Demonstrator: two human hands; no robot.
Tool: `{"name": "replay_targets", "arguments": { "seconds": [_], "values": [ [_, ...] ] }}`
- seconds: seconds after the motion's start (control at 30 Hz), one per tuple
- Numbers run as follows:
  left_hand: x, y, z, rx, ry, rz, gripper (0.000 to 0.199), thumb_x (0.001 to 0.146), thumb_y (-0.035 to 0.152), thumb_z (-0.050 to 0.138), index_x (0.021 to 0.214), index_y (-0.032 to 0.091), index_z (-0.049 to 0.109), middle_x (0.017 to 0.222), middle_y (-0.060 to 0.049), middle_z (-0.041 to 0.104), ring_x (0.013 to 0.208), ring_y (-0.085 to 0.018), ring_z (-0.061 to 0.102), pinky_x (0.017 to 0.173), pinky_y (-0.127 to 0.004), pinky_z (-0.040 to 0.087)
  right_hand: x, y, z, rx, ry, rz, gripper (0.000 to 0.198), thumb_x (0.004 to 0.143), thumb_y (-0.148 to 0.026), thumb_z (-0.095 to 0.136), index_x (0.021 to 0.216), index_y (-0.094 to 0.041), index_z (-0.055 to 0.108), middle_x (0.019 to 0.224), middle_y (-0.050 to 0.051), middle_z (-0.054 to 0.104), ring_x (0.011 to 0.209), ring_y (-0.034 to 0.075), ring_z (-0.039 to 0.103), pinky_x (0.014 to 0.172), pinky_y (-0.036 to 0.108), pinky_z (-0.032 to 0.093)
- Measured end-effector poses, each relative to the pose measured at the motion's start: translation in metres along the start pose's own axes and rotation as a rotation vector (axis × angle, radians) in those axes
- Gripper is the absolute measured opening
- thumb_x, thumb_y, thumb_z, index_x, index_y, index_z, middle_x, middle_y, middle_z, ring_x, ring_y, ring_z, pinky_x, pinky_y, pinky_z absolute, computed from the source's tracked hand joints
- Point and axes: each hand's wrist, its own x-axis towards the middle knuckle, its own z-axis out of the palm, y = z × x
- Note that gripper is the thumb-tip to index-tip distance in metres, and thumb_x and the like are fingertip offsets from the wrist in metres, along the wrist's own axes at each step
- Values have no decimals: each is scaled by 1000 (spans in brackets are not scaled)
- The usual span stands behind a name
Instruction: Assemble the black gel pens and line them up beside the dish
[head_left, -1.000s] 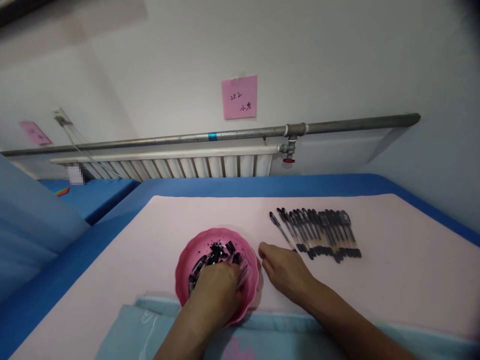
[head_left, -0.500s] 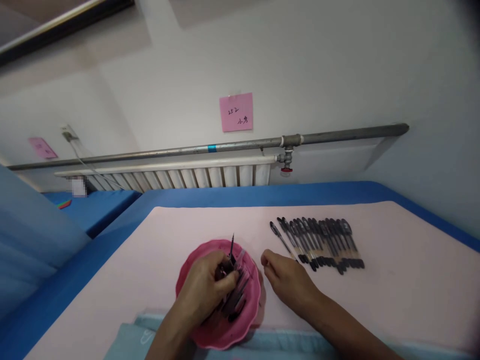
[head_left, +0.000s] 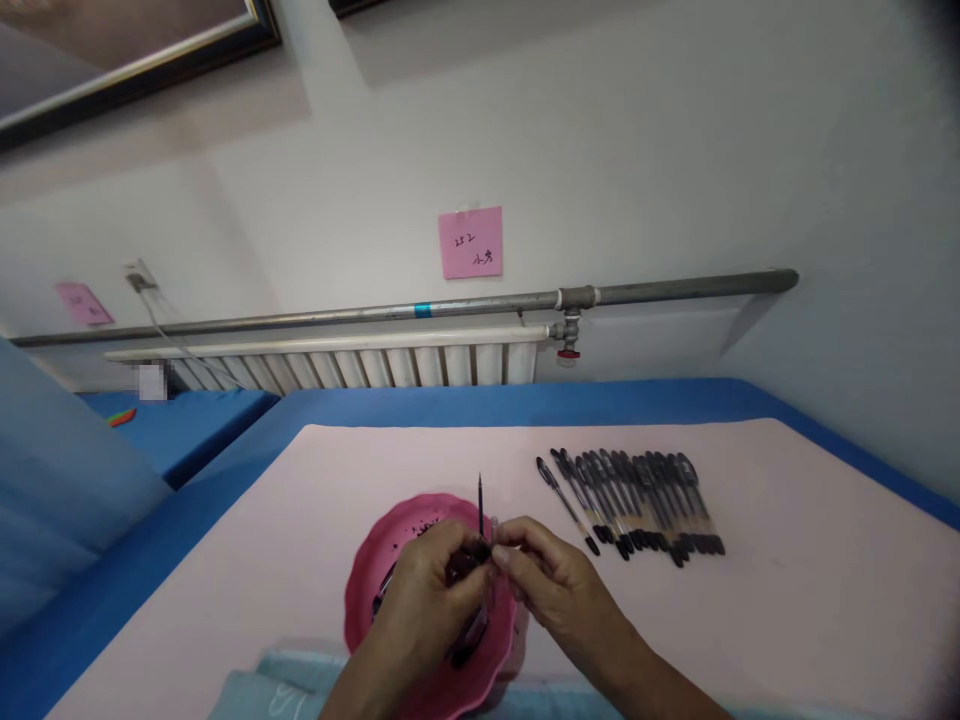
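Over a pink scalloped bowl, my left hand is closed around a dark pen refill, its thin tip pointing up. More small dark parts seem to be in that hand, but the fingers hide them. Touching its fingertips is my right hand, pinching beside a short clear tube, perhaps a pen barrel. Whether the tube is in the right fingers or in the bowl behind, I cannot tell. Dark pen parts lie inside the bowl, with small black bits near its far side.
Several black-capped clear pens lie in a row to the right on the pink tabletop cover. Light blue cloth is at the near edge. Behind the blue table edge stand a radiator and a pipe.
My right hand has moved left from beside the pens to meet my left hand over the bowl. The refill in my left hand now stands more upright. The view has shifted slightly.
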Motion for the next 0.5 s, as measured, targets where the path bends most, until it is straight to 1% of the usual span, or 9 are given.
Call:
{"name": "replay_targets", "arguments": {
  "seconds": [0.07,0.13,0.23,0.33,0.4,0.5],
  "values": [
    [3,-5,-1,-204,3,-51,5,73,22,59,77,18,58,70,0,60,64,-12,53,59,-22,39,1,0,-1,21,21,14,20,84,-40,48,81,-21,54,56,-6,47,47,9,42,44,20,34],
    [5,-10,-2,-452,14,-92,13,71,20,63,83,18,57,74,1,61,66,-11,54,60,-21,41,1,-1,-2,60,36,25,22,86,-43,45,84,-22,50,56,-6,48,43,8,41,40,20,32],
    [9,-14,-7,-757,58,-143,26,67,18,69,90,17,55,74,2,62,59,-8,54,55,-19,41,1,-4,-3,93,17,35,24,86,-46,43,82,-22,47,60,-5,51,41,8,43,40,21,33],
    [12,-15,-13,-944,128,-200,32,65,17,72,92,15,56,77,-1,65,61,-8,58,57,-19,45,0,-6,-1,36,-44,36,22,84,-44,45,83,-22,48,58,-6,48,42,8,41,42,21,34],
    [13,-15,-17,-1030,181,-242,30,65,16,72,91,13,58,78,-2,66,64,-9,61,61,-20,48,-2,-7,1,-26,-91,30,18,82,-39,47,85,-21,50,60,-6,48,47,9,42,45,21,35],
    [15,-17,-20,-1130,237,-283,24,65,14,73,84,14,57,73,-1,67,63,-10,63,64,-22,51,-5,-6,2,-127,-132,3,14,81,-34,48,84,-21,52,61,-5,44,54,11,43,51,22,36]
  ]
}}
